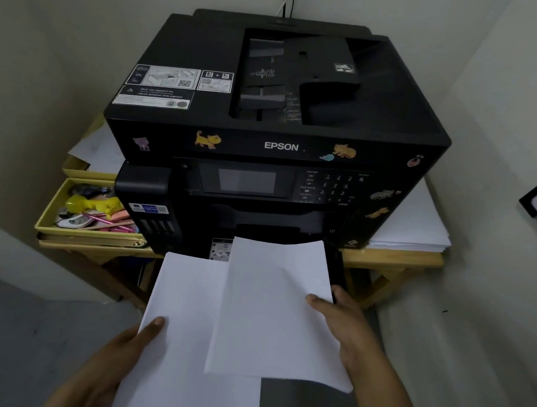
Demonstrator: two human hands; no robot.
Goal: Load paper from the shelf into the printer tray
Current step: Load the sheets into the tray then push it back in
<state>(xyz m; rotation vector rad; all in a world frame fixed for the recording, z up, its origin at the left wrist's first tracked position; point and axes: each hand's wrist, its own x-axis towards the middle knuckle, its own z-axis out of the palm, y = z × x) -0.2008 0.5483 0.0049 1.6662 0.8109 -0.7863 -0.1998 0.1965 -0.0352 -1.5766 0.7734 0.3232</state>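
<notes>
Two batches of plain white paper held out in front of a black Epson printer [281, 111]. Right sheet [278, 308] raised and tilted, far edge reaching into the dark opening at the printer's lower front, near edge overlapping the left sheet [184, 344]. Surface of the paper blank, smooth, slightly bowed along the top edge; right sheet's far corner curling up a little. Cannot tell how many sheets in either batch.

Left hand [116, 353] pinching the left sheet at its left edge, thumb lying on top, fingers hidden beneath: grip narrow, holding paper. Right hand [343, 325] clasping the right sheet at its right edge, thumb pressed on the upper face, remaining fingers under the page: grip narrow, holding paper.

Printer resting on a wooden surface [391, 257], cartoon animal stickers across the front band, small screen and keypad below the logo, white instruction labels on the lid. More white paper stacked on the surface just right of the printer [418, 227], further loose sheets at the left rear. Yellow tray [48, 211] left of the printer, filled with pens and small stationery. Cables running up the wall behind. Grey floor below.
</notes>
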